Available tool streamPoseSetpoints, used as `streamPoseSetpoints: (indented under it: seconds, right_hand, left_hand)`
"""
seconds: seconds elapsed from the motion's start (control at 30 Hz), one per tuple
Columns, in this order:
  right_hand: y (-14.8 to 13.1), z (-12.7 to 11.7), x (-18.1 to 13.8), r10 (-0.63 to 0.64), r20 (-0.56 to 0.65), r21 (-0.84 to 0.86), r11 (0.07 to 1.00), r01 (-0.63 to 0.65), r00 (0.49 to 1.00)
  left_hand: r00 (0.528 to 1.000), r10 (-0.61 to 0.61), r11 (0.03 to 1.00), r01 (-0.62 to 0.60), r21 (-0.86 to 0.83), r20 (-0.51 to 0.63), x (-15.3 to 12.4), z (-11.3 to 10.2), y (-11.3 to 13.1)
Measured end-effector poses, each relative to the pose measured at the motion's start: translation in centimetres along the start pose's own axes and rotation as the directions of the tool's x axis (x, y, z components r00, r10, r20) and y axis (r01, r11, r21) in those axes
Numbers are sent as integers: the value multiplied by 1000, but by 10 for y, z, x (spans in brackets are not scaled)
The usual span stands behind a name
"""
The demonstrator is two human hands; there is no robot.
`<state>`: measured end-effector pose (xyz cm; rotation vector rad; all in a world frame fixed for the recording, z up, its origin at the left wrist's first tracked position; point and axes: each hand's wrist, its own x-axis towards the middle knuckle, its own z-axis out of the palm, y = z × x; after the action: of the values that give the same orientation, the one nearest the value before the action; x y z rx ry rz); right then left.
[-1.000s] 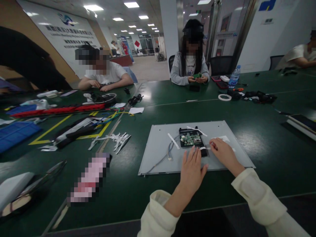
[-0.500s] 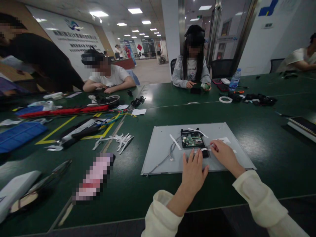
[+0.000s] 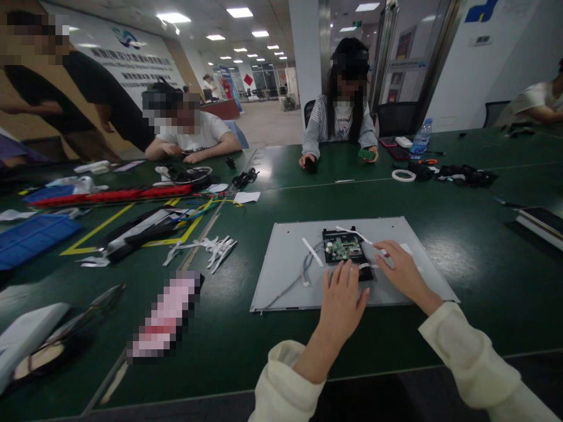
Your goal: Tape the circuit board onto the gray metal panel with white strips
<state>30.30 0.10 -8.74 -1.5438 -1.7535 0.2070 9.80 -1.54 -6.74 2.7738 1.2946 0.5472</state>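
Observation:
A grey metal panel (image 3: 285,258) lies flat on the green table (image 3: 475,275) in front of me. A small green circuit board (image 3: 342,248) in a black frame sits near its middle, with grey cables (image 3: 303,271) and white tape strips (image 3: 311,251) beside it. My left hand (image 3: 341,299) lies flat on the panel with fingers stretched out, fingertips at the board's near edge. My right hand (image 3: 401,271) rests to the right of the board, fingers curled down onto a white tape strip (image 3: 367,265); what they pinch is hard to make out.
Loose white strips (image 3: 211,249), black parts and coloured wires (image 3: 145,231) lie to the left inside yellow floor-tape lines. A tape roll (image 3: 403,174), a water bottle (image 3: 420,139) and black cables (image 3: 466,173) sit far right. Three people sit across the table; another stands at far left.
My right hand has slid slightly up toward the board's right side. The left hand stays flat. The person opposite has lowered both hands apart onto the table.

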Motion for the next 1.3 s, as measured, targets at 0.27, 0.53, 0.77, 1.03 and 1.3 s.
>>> streamPoseSetpoints:
  seconds: [0.27,0.53,0.77,1.03,1.3]
  right_hand:
    - [5,11,46,-210,293,-86,966,245,933]
    - [10,33,52,-112,297,-88,986,144,948]
    - [9,33,51,-95,187,10,995,95,978]
    - [1,20,46,-206,307,-62,970,236,929]
    - [-31,14,39,-349,486,-147,871,468,801]
  left_hand:
    - [983,-158,985,151,-82,-91,40,-30,-38]
    - [975,-211,976,206,-76,-66,73,-26,-112]
    - [980,-199,978,200,-60,21,59,-11,-131]
    - [984,-164,982,169,-85,70,58,-2,-133]
    - [983,-179,975,184,-127,46,59,-4,-134]
